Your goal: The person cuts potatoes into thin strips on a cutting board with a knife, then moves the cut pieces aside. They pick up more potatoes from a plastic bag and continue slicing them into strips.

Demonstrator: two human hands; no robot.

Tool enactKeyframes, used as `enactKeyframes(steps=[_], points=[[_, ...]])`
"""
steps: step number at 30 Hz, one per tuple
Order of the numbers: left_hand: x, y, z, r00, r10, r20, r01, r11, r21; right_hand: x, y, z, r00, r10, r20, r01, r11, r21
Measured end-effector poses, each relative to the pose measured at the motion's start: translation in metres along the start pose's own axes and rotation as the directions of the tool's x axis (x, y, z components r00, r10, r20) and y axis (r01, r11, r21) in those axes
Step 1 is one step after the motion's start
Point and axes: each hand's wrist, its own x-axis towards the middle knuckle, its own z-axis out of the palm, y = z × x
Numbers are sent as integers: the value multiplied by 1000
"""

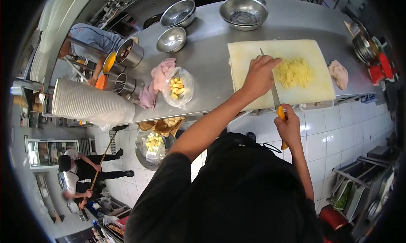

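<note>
My right hand (289,126) is closed around the yellow handle of a kitchen knife (276,97), just off the near edge of a white cutting board (249,95). The blade points away from me across the board. Over the blade lies my left hand (261,75), its fingers stretched to the right and its palm side hidden; it appears to touch the blade. By those fingertips sits a heap of thin pale-yellow shreds (294,73). To the left on the steel table, a clear plastic bag (188,84) holds several peeled yellow pieces (177,88).
Steel bowls (243,14) stand at the back. Pink cloths (163,71) lie left, another cloth (338,74) right. Stacked white containers (86,101) line the left edge. Below is a bin (141,152). One person (84,171) holds a long pole; another (95,37) leans by pots.
</note>
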Motion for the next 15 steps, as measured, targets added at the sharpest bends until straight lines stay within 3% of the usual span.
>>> enactKeyframes(steps=[1,4,7,9,11,13,15], points=[[-9,-2,-11,1000,-4,-22,3,1000,-18,-1,3,0,999,39,35,-41,996,81],[-51,-18,-58,957,-251,-148,253,968,-9,-10,4,-3,987,47,152,-81,971,226],[-111,-65,-115,840,-461,-286,497,865,69,-21,6,-13,953,54,298,-140,951,276],[-144,-89,-147,736,-536,-413,579,815,-25,-27,12,-19,921,62,384,-183,940,288],[-166,-106,-172,693,-488,-531,639,757,139,-31,23,-24,899,81,429,-229,924,305],[-178,-116,-191,759,-451,-470,624,709,328,-31,31,-33,872,129,473,-294,910,293],[-185,-126,-196,796,-437,-418,598,675,432,-26,50,-38,919,102,381,-240,911,336]])
